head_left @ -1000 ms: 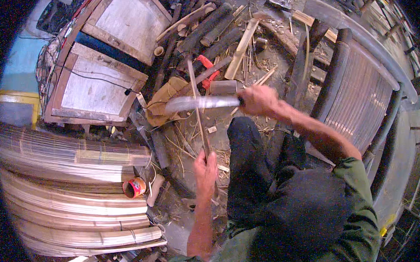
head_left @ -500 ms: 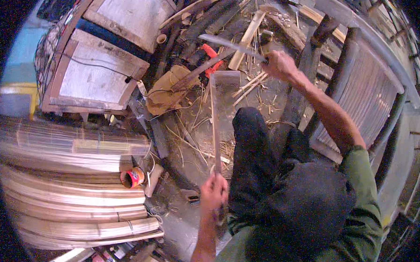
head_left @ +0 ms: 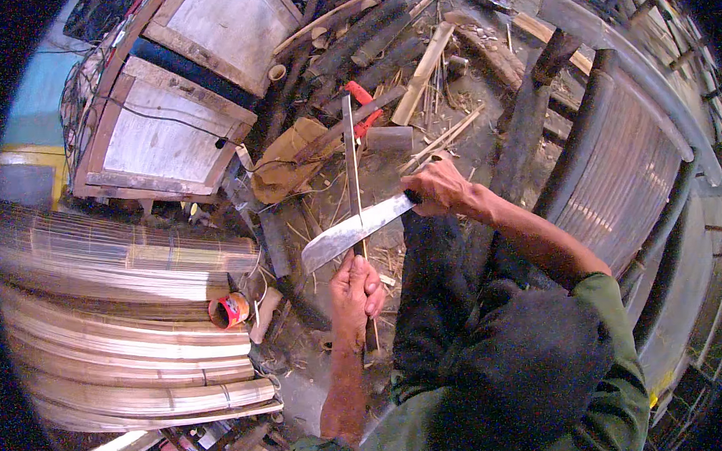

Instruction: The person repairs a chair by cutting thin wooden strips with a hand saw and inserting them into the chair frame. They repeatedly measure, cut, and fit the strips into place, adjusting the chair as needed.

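Observation:
My right hand (head_left: 444, 187) is closed round the dark handle of a machete (head_left: 349, 236), whose broad blade points left and lies across a narrow bamboo strip (head_left: 352, 157). My left hand (head_left: 356, 290) grips that strip near its lower end, just below the blade. The strip stands lengthwise away from me, its far end beside a red-orange tool handle (head_left: 362, 104). From this view I cannot tell how deep the blade sits in the strip.
Bundled bamboo slats (head_left: 140, 340) lie at left with an orange-red can (head_left: 228, 310) on them. A wooden cabinet (head_left: 163, 129) stands far left. Bamboo poles (head_left: 353, 44) and split pieces (head_left: 424, 73) lie ahead. A slatted bamboo bench (head_left: 616, 162) is at right.
The machete came down and toward me from the upper right, onto the strip. My left hand rose slightly with the strip, whose far end moved away and a little left.

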